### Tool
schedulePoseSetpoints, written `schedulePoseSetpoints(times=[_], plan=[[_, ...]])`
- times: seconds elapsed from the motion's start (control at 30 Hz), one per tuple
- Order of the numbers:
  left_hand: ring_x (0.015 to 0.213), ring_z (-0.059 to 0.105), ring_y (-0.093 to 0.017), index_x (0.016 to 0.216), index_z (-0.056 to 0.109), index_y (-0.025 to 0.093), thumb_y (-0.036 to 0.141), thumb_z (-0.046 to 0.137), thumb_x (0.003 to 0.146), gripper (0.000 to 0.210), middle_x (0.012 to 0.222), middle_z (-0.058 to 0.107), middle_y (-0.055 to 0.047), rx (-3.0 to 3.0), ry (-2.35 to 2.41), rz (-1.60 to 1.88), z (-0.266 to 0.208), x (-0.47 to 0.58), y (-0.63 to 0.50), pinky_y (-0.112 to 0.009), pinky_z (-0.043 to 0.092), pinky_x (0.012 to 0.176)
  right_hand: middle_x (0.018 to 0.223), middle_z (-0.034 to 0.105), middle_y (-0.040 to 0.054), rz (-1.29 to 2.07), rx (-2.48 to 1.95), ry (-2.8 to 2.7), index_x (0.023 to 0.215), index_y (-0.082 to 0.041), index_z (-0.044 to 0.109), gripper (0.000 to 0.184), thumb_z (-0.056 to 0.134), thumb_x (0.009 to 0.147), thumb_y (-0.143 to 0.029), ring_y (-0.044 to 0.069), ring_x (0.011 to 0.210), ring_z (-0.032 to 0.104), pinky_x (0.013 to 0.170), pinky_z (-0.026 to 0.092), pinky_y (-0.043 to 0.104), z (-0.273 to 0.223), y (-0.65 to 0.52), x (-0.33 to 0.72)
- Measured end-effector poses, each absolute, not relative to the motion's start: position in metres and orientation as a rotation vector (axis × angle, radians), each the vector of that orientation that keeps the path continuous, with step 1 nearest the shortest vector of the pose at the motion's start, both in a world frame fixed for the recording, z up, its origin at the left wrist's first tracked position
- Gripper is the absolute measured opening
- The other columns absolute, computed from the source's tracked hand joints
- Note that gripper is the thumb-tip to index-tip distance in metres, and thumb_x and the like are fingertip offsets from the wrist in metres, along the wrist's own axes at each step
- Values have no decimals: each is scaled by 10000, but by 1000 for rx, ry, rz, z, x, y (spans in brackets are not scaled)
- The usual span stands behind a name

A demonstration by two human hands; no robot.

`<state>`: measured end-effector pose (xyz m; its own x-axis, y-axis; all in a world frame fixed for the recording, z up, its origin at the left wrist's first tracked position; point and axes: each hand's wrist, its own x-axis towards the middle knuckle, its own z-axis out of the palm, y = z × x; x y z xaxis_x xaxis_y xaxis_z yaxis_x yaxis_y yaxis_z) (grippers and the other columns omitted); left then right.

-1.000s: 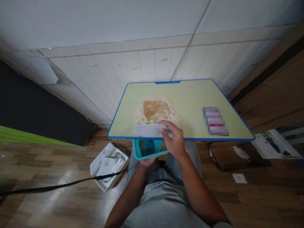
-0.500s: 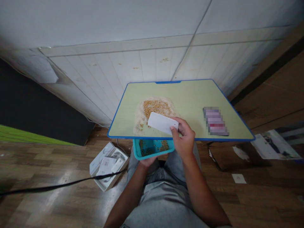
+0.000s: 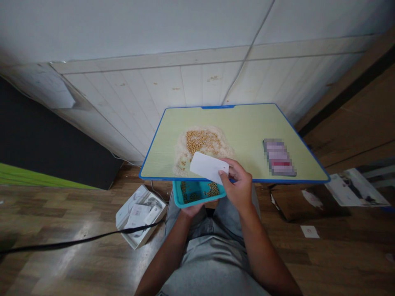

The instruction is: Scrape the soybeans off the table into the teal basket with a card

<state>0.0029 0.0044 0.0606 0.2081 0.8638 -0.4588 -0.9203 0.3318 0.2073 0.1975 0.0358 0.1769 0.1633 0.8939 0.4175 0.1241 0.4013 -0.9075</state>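
Note:
In my right hand (image 3: 238, 183) is a flat white card (image 3: 207, 166), pinched at its right end between thumb and fingers. The card hovers over or touches the near part of a pile of rice (image 3: 179, 158); I cannot tell which. Yellow-brown soybeans (image 3: 197, 140) lie in the middle of that pile. Below the table's front edge, my left hand (image 3: 193, 209) holds a turquoise plastic tray (image 3: 200, 202) from underneath, its fingers mostly hidden. Inside the tray are scattered greenish-brown beans (image 3: 213, 189).
The pale green table (image 3: 247, 123) has a blue rim and stands against the white wall (image 3: 160, 86). A phone with a blurred screen (image 3: 279, 157) lies at its right. An open white box (image 3: 140, 218) sits on the floor at left, with a black strap (image 3: 92, 242) crossing it.
My right hand has drawn the card slightly toward me and to the left, nearer the table's front edge. The left hand and the tray have stayed in place.

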Motion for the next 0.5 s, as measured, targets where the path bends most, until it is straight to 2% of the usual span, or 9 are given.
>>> schedulePoseSetpoints(times=[0.1,0.23,0.37,0.5], plan=[[2009,356,-496,1990,587,363,785,478,1230,876,2070,566,-96,-113,539,1237,60,2,4,-869,377,1571,1119,1028,90,650,-1068,-1264,1371,-266,937,317,878,1076,-368,307,934,1002,794,802,349,174,39,203],[2026,293,-520,1971,613,440,812,565,1173,882,2097,524,-58,-70,526,1238,57,1,2,-892,388,1551,1067,1015,81,565,-1127,-1184,1356,-272,938,317,879,1054,-347,308,891,981,759,781,351,174,44,209],[2048,214,-509,1957,639,407,816,605,1145,909,2120,482,-53,-36,520,1272,56,2,2,-877,328,1581,1000,988,65,529,-1133,-1157,1364,-268,932,326,884,1058,-370,290,820,931,772,774,360,174,49,210],[2037,272,-488,1884,727,428,789,539,1184,810,2109,506,-27,-51,563,1269,56,3,2,-834,406,1556,1150,1004,89,506,-1105,-1207,1363,-280,932,303,839,1086,-362,300,930,957,835,772,373,174,57,205]])
